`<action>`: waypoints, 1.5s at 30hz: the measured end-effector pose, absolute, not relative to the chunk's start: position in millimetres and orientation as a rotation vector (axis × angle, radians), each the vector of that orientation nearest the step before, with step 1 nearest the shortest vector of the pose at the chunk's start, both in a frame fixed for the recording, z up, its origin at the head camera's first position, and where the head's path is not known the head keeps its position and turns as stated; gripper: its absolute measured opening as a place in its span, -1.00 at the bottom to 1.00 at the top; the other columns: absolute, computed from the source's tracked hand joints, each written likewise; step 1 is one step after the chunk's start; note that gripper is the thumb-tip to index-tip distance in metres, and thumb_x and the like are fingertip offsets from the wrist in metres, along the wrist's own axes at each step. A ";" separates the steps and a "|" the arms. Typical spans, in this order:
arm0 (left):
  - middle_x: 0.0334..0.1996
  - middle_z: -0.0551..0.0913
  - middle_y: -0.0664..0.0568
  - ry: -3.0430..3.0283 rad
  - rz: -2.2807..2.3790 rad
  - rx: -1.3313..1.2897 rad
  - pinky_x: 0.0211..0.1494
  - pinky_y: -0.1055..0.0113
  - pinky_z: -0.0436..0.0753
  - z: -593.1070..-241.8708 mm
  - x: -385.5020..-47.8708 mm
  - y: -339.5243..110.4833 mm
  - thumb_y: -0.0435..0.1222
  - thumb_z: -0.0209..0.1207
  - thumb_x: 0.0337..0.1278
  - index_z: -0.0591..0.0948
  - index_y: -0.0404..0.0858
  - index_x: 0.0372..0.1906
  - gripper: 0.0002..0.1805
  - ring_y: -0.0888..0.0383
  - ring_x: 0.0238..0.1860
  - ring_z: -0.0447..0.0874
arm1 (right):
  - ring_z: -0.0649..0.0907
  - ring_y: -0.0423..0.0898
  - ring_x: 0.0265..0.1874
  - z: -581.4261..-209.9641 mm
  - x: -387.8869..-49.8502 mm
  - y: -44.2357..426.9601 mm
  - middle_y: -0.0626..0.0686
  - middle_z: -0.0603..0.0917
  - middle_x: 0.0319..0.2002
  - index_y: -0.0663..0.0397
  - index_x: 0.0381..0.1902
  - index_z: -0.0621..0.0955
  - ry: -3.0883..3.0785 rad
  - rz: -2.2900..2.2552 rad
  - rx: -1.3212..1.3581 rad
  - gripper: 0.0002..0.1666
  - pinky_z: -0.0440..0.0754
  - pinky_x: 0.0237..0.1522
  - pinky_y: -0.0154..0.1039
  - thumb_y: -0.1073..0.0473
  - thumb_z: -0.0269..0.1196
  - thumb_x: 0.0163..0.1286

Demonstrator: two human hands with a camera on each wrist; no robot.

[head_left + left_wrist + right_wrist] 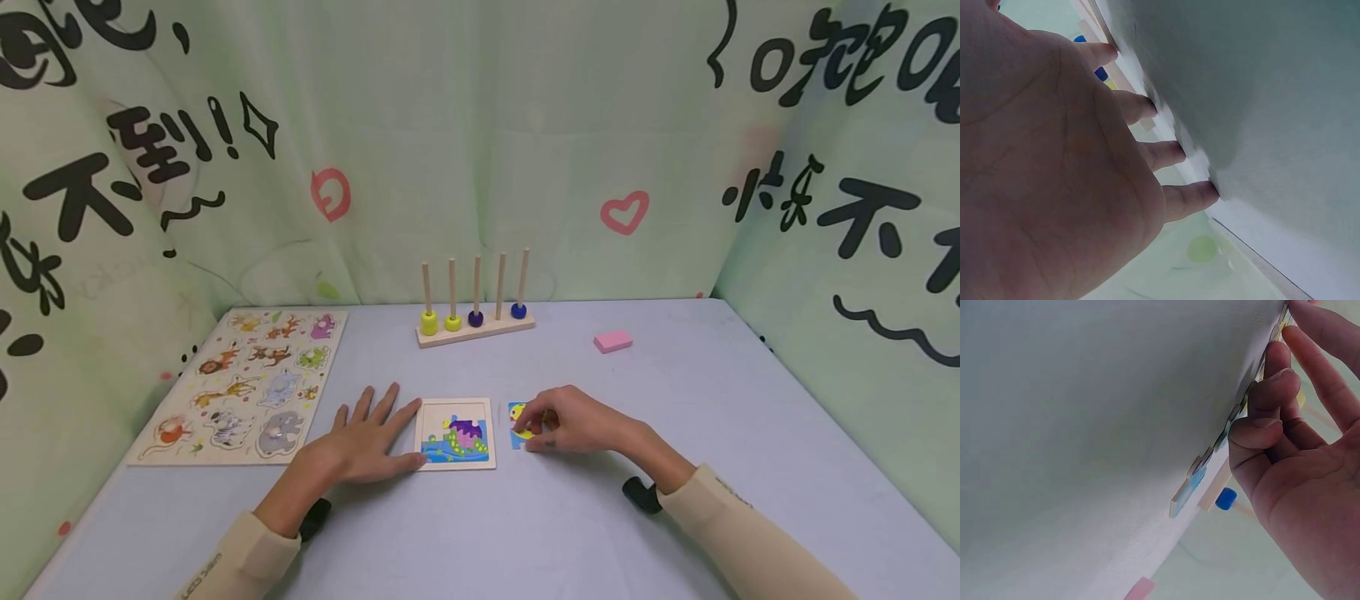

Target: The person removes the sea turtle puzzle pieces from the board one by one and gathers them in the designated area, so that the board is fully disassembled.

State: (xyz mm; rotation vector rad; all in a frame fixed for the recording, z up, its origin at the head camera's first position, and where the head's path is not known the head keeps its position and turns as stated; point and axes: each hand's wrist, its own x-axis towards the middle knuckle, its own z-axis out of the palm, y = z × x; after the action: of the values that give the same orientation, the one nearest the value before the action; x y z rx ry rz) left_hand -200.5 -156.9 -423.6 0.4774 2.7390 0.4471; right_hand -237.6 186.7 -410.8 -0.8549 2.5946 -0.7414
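A square wooden puzzle tray [455, 467] lies near the middle of the table, partly filled with jigsaw pieces in purple, green and blue. My left hand [367, 446] lies spread flat at its left side, index fingertip and thumb at the frame. In the left wrist view, the left hand's fingertips [1200, 192] rest on the table. Right of the tray, my right hand [573, 421] pinches at a blue and yellow puzzle piece [517, 411] with thumb and index finger. Other loose pieces [1188, 487] lie flat beneath the right hand, which mostly hides them.
At the left lies a large animal puzzle board [255, 383]. A wooden peg stand [480, 332] with yellow and blue beads stands at the back. A pink block [613, 341] lies at the back right. Cloth curtains [540, 167] enclose the table [600, 533] behind and on both sides.
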 end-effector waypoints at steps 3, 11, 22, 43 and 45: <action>0.76 -0.11 -0.23 2.735 0.448 0.480 0.62 -0.57 -0.17 -422.5 -201.3 -156.7 0.43 0.08 0.28 0.14 0.01 0.72 0.05 -0.46 0.73 -0.28 | 0.51 -0.23 -0.39 -411.3 -238.0 187.5 -0.15 0.66 -0.36 -0.10 -0.09 0.82 2.598 -0.742 -0.850 -0.80 0.45 -0.33 -0.41 0.16 0.52 0.33; 0.76 -0.11 -0.24 2.728 0.430 0.472 0.62 -0.57 -0.14 -419.8 -201.1 -154.5 0.35 0.11 0.33 0.14 -0.03 0.72 0.01 -0.46 0.73 -0.27 | 0.51 -0.23 -0.39 -409.8 -236.5 189.2 -0.15 0.66 -0.36 -0.09 -0.07 0.81 2.602 -0.753 -0.855 -0.80 0.46 -0.33 -0.41 0.15 0.51 0.35; 0.76 -0.11 -0.24 2.737 0.430 0.462 0.62 -0.57 -0.13 -419.0 -198.1 -154.5 0.37 0.11 0.32 0.14 -0.02 0.72 0.02 -0.46 0.72 -0.26 | 0.54 -0.21 -0.35 -407.8 -238.7 156.0 -0.05 0.71 -0.18 -0.04 0.09 0.78 2.605 -0.803 -0.928 -0.66 0.53 -0.28 -0.41 0.13 0.50 0.36; 0.76 -0.13 -0.22 2.719 0.370 0.453 0.62 -0.57 -0.11 -418.8 -201.1 -154.0 0.37 0.09 0.34 0.13 0.01 0.72 0.01 -0.47 0.72 -0.27 | 0.55 -0.15 -0.19 -405.6 -253.1 98.0 -0.04 0.68 -0.07 -0.06 0.24 0.72 2.521 -0.613 -0.947 -0.46 0.54 -0.13 -0.33 0.02 0.54 0.33; 0.76 -0.14 -0.21 2.717 0.371 0.449 0.62 -0.57 -0.11 -419.3 -202.0 -154.4 0.37 0.09 0.34 0.12 0.02 0.72 0.00 -0.46 0.73 -0.27 | 0.55 -0.15 -0.19 -405.5 -254.3 96.3 -0.04 0.68 -0.08 -0.06 0.23 0.72 2.516 -0.595 -0.962 -0.46 0.54 -0.13 -0.33 0.02 0.55 0.32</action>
State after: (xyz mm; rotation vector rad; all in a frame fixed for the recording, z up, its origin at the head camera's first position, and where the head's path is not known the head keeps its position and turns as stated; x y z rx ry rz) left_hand -202.0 -154.4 -419.3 0.4492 2.7172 0.3715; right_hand -254.3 96.3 -405.5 -0.9621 2.5158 -0.5949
